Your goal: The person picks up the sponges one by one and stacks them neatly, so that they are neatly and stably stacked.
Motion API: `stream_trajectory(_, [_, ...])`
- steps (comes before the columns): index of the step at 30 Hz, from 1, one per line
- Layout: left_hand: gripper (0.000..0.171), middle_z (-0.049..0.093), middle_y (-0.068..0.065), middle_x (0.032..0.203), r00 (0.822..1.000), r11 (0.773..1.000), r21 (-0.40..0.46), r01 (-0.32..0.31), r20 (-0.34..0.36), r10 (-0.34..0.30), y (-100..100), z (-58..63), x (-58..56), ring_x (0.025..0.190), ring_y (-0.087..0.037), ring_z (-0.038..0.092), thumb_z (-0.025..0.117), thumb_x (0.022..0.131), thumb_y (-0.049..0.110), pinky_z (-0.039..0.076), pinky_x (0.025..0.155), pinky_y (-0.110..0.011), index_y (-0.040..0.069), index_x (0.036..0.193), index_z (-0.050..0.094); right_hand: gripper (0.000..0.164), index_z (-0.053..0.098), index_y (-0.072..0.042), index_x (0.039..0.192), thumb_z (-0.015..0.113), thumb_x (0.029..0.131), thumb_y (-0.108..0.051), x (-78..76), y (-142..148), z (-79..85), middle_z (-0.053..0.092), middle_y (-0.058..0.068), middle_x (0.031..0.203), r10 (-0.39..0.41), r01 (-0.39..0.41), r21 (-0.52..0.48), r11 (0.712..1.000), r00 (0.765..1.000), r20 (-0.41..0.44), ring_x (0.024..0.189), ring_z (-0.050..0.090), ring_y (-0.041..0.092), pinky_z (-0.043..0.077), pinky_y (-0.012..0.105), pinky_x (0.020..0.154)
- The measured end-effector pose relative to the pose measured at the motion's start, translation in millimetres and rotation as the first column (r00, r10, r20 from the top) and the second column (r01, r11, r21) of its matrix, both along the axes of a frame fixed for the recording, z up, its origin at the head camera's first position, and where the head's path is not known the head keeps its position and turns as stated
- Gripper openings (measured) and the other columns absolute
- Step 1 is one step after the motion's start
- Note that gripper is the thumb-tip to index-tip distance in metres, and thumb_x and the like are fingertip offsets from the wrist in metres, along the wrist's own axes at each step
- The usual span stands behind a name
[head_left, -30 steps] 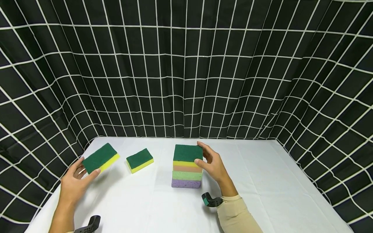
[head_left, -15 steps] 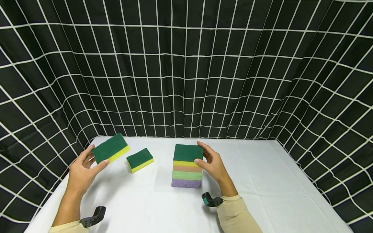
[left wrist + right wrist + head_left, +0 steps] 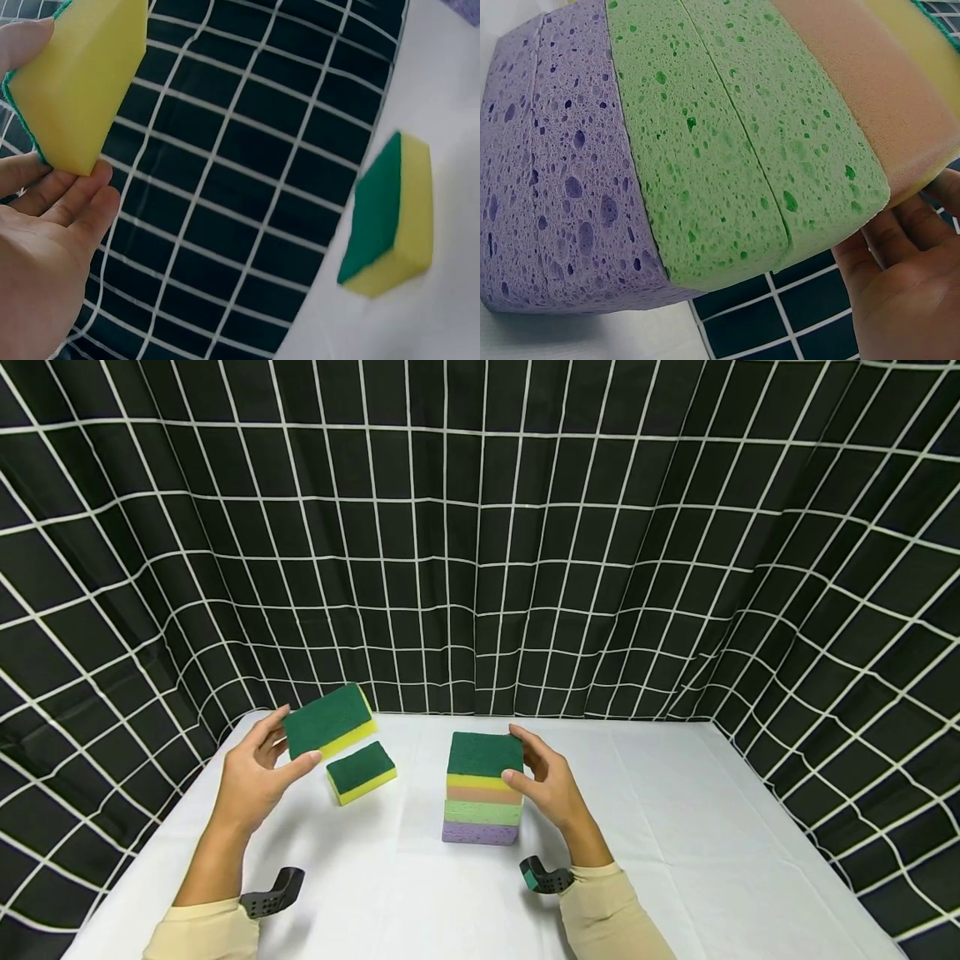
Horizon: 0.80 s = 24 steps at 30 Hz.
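My left hand (image 3: 251,781) grips a dish sponge (image 3: 330,718) by its near-left end, thumb in front and fingers behind. That sponge has a dark green scouring side facing up and a yellow foam side (image 3: 90,90) below, and it is tilted above the table. A second green-and-yellow sponge (image 3: 362,768) lies just below it on the cloth. Right of centre stands a sponge stack (image 3: 482,812): purple at the bottom, then light green (image 3: 727,142), orange-pink, yellow and dark green on top. My right hand (image 3: 555,785) holds its upper right side, thumb on the front edge and fingers behind.
A white cloth (image 3: 652,827) covers the table. Black curtains with a white grid (image 3: 480,560) enclose its back and sides. A black camera mount (image 3: 276,895) sits on the left wrist, another mount (image 3: 546,877) on the right.
My left hand has carried its sponge up and to the right, from the table's left side to just above the loose sponge. The right hand and the stack stay put.
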<state>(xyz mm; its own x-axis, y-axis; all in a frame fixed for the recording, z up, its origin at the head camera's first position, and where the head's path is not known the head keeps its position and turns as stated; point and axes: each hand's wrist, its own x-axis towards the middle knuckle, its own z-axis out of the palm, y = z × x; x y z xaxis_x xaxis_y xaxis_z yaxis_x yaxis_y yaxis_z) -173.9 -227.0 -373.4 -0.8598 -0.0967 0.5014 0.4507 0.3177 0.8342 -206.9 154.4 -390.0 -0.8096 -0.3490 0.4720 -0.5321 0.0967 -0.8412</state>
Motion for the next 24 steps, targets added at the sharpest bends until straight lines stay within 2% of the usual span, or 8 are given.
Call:
stream_trajectory(7, [0.081,0.046,-0.017,0.131,0.997,0.997,-0.012,0.071,0.024,-0.070,21,11.9,-7.4,0.128,-0.032,0.043,0.076,0.081,0.002,0.039,0.097,-0.015,-0.001,0.148,0.031,0.062,0.034,0.011,0.142,0.061,0.087,0.004,1.0,0,0.3,0.049,0.028,0.132,-0.001,0.001,0.003,1.000,1.000,-0.012,0.117,0.050,0.038,0.040,0.035,0.102])
stream_trajectory(9, [0.081,0.046,-0.018,0.132,0.995,0.995,-0.005,0.101,0.026,-0.101,27,14.5,-9.3,0.129,-0.036,0.041,0.076,0.081,0.001,0.039,0.097,-0.016,-0.001,0.148,0.031,0.062,0.034,0.012,0.142,0.061,0.088,0.004,1.1,0,0.7,0.047,0.028,0.135,-0.002,0.002,0.008,1.000,1.000,-0.013,0.118,0.049,0.038,0.039,0.037,0.103])
stream_trajectory(17, [0.080,0.043,-0.018,0.137,0.974,0.974,0.027,0.227,-0.013,-0.227,52,21.6,-19.2,0.127,-0.032,0.042,0.077,0.078,-0.004,0.035,0.104,-0.022,-0.003,0.146,0.035,0.062,0.034,0.012,0.143,0.061,0.088,0.005,1.0,1,-0.2,0.044,0.027,0.137,0.001,-0.001,0.017,1.000,1.000,-0.018,0.118,0.049,0.038,0.039,0.041,0.102])
stream_trajectory(24, [0.081,0.047,-0.017,0.134,0.956,0.958,-0.033,0.286,-0.053,-0.288,71,26.6,-30.2,0.123,-0.027,0.046,0.078,0.078,-0.002,0.033,0.107,-0.029,-0.002,0.146,0.035,0.061,0.033,0.013,0.142,0.060,0.087,0.007,-0.5,1,-0.5,0.047,0.027,0.135,0.010,-0.010,0.003,1.000,1.000,-0.015,0.118,0.049,0.036,0.038,0.042,0.104])
